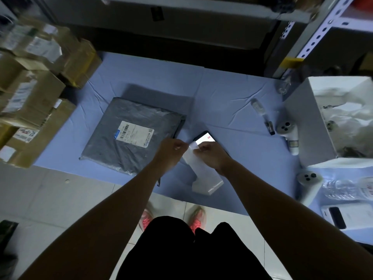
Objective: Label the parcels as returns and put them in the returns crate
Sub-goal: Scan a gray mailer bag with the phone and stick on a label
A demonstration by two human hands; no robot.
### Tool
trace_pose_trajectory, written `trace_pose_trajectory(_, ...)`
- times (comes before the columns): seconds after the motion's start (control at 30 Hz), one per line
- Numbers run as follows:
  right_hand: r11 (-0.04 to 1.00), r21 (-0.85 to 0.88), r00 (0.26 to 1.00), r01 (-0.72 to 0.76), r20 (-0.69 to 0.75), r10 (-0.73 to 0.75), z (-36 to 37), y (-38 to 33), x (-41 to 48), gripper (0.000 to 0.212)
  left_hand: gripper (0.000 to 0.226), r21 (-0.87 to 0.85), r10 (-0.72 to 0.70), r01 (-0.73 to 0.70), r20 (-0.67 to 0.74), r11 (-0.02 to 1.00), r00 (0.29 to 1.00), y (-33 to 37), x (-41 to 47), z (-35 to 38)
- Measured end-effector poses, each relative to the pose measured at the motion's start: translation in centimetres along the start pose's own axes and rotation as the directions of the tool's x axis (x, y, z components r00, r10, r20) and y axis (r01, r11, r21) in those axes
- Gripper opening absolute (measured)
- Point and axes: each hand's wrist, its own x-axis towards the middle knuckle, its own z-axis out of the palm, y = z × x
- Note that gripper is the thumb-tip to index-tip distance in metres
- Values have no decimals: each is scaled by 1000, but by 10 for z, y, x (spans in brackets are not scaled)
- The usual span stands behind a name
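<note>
Peeling the label (pixel 203 174) off its backing, looks like. The left hand (pixel 171 150) and right hand (pixel 210 156) both pinch its far end. The grey parcel (pixel 113 150) lies on the blue sheet (pixel 232 93) just left of them. I'd peel slow, keep it uncreased, then stick it clear of the old shipping sticker (pixel 135 134).

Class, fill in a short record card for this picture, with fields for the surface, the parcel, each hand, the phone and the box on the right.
surface: blue cloth spread on a tiled floor
parcel: grey parcel, flat on the cloth, one printed label on top
left hand: pinches the top of a white label strip
right hand: pinches the same strip, close beside the left
phone: screen lit, partly hidden by the right hand
white box: open, white bags inside
</note>
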Motion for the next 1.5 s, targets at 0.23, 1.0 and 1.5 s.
trace_pose_trajectory(0.23,998,-43,999,42,8,-42,-2,3,1,27,17,-1,-25,25,-2,1000,1000,2,3,5)
trace_pose_trajectory(1.0,999,-42,993,-33,116,38,-10,-8,-3,19,46,38,-114,117,-79,992,990,23,18,8)
trace_pose_trajectory(1.5,987,-154,982,-50,-188,21,8,-4,5,37,11,-579,-277,113,-203,807,939,30,1,-53)
